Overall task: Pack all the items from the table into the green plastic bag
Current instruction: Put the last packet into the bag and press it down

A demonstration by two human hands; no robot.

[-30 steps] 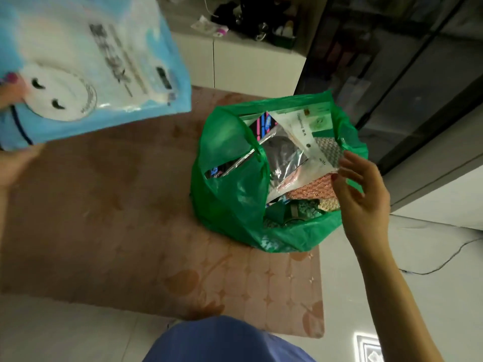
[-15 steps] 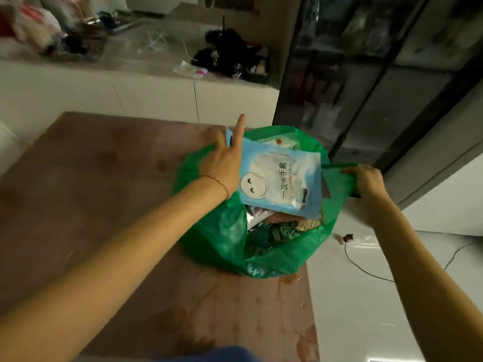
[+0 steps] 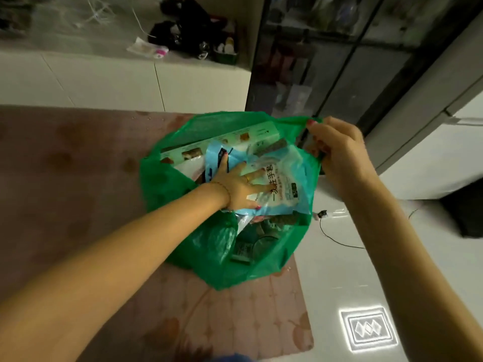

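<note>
The green plastic bag (image 3: 209,246) stands open on the brown table (image 3: 78,178), near its right edge. A light blue packet (image 3: 285,186) with a smiley face lies on top of the things inside the bag. My left hand (image 3: 240,186) rests flat on that packet with fingers spread, inside the bag's mouth. My right hand (image 3: 337,150) pinches the bag's far right rim and holds it up. A long pale green box (image 3: 222,142) stands along the bag's back wall. Darker packets (image 3: 256,241) show lower in the bag.
The table's right edge runs just beside the bag, with white floor (image 3: 339,270) and a black cable (image 3: 337,239) beyond. A white counter (image 3: 130,82) with clutter stands behind the table. A dark glass cabinet (image 3: 326,61) rises at the back right.
My left hand carried the blue packet from the upper left into the bag and now presses it down flat. My right hand closed on the bag's rim and lifted it.
</note>
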